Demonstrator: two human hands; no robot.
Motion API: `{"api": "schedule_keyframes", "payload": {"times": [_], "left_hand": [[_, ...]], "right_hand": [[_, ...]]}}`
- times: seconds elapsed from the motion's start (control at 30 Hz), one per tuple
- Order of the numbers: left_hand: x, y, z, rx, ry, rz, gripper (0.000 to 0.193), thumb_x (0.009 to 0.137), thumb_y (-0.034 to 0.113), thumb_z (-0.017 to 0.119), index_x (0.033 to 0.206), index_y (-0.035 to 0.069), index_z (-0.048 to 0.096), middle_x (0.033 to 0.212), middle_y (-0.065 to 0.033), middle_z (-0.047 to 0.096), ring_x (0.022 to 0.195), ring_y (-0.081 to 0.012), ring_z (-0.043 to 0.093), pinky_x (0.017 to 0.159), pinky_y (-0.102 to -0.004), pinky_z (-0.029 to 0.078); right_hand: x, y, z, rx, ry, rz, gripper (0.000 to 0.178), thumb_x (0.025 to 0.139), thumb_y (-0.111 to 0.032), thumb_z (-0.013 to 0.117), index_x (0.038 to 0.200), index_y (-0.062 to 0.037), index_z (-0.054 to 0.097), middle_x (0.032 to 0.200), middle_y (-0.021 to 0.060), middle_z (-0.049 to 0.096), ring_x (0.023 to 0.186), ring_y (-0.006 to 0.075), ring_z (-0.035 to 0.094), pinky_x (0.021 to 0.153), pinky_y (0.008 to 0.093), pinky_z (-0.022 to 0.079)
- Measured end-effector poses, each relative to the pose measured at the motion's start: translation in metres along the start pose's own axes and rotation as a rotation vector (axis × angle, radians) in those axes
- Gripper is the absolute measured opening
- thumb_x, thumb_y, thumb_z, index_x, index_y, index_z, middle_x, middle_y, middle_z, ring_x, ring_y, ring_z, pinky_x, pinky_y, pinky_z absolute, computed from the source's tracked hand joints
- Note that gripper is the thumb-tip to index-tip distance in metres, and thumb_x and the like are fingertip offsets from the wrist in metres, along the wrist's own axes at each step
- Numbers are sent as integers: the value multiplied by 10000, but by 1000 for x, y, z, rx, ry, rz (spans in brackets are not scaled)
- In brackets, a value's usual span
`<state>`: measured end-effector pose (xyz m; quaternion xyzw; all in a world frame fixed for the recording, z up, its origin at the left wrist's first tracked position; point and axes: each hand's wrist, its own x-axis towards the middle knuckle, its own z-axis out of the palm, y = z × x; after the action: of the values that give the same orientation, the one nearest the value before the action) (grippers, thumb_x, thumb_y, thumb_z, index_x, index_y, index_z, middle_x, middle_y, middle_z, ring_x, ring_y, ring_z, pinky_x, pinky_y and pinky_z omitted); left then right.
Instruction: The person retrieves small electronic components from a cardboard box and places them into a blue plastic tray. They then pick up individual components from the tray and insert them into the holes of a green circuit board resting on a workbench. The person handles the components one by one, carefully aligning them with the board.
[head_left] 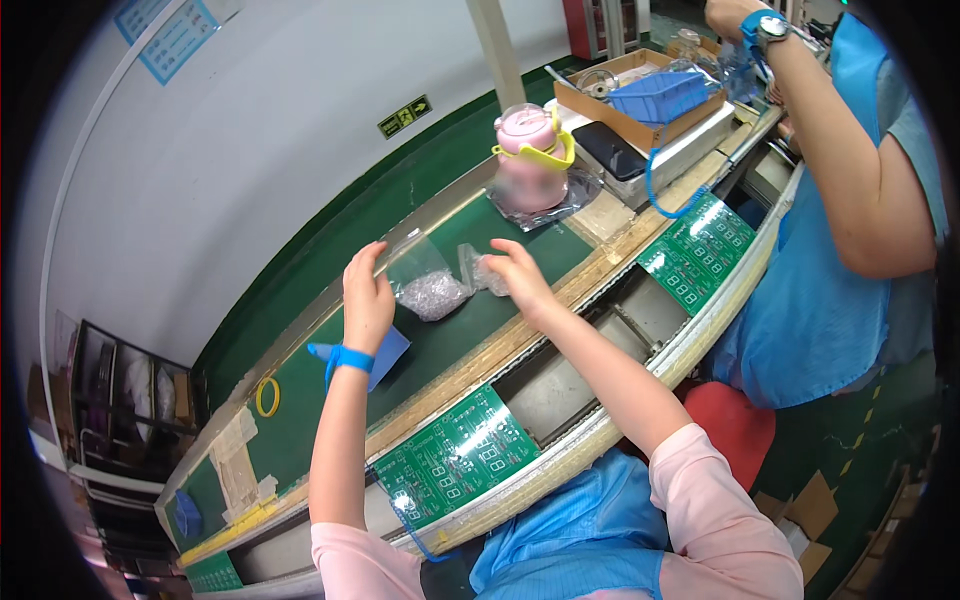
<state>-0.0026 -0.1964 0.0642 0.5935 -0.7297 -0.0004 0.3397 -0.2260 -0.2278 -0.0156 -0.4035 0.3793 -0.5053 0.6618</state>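
A clear plastic bag (433,294) filled with small clear pieces lies on the green bench top between my hands. Beside its left edge is my left hand (368,295), fingers stretched out and apart, with nothing seen in its grasp. My right hand (517,278) is at a smaller clear plastic bag (471,267) just right of the full one. Its fingers seem to pinch that bag's right side, though they partly cover it. A blue wrist strap (350,360) circles my left wrist.
Green circuit boards (460,455) and another board (697,250) sit on the rail nearest me. A pink bottle (530,175), a phone (610,150) and a box with a blue bin (658,97) stand farther right. A co-worker's arm (840,150) reaches in there. Yellow tape (268,397) lies left.
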Motion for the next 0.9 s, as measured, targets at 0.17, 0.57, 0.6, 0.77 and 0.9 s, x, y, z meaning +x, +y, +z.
{"api": "schedule_keyframes", "payload": {"times": [0.17, 0.57, 0.6, 0.77, 0.9], "left_hand": [[-16, 99, 13, -206, -128, 241, 464, 810, -62, 511, 1266, 26, 520, 1349, -159, 491, 1304, -321, 413, 1103, -403, 297], [-157, 185, 18, -395, -1052, 487, 734, 894, 232, 647, 1464, -8, 251, 1534, -234, 182, 1402, -381, 223, 1144, -469, 189], [-164, 178, 27, -342, -1083, 517, 770, 893, 257, 650, 1474, -8, 219, 1542, -249, 146, 1411, -394, 199, 1149, -471, 177], [-189, 165, 44, -80, -966, 526, 908, 867, 437, 653, 1500, 22, 151, 1533, -313, 64, 1419, -470, 84, 1150, -531, 159], [-196, 168, 53, 166, -786, 526, 986, 810, 546, 675, 1494, 31, 187, 1503, -370, 73, 1384, -522, 150, 1101, -584, 222]], "right_hand": [[0, -9, -21, -403, 184, -604, 508, 785, -118, 616, 1255, 29, 495, 1253, 226, 537, 1187, 316, 525, 1005, 389, 419], [-446, 46, -150, 32, 529, 89, 329, 945, -210, 566, 1226, -41, 565, 1060, 92, 672, 974, 166, 636, 830, 303, 503], [-478, 77, -162, 104, 766, 177, 337, 924, -232, 578, 1212, -56, 573, 1091, 84, 664, 951, 154, 634, 801, 278, 496], [-608, 176, -207, 480, 1613, 175, 329, 844, -235, 595, 1143, -100, 608, 975, 56, 678, 832, 161, 640, 693, 299, 492], [-704, 255, -302, 1046, 1887, -25, 497, 853, -366, 572, 1254, -79, 508, 1173, 127, 585, 1018, 271, 580, 842, 436, 460]]}}
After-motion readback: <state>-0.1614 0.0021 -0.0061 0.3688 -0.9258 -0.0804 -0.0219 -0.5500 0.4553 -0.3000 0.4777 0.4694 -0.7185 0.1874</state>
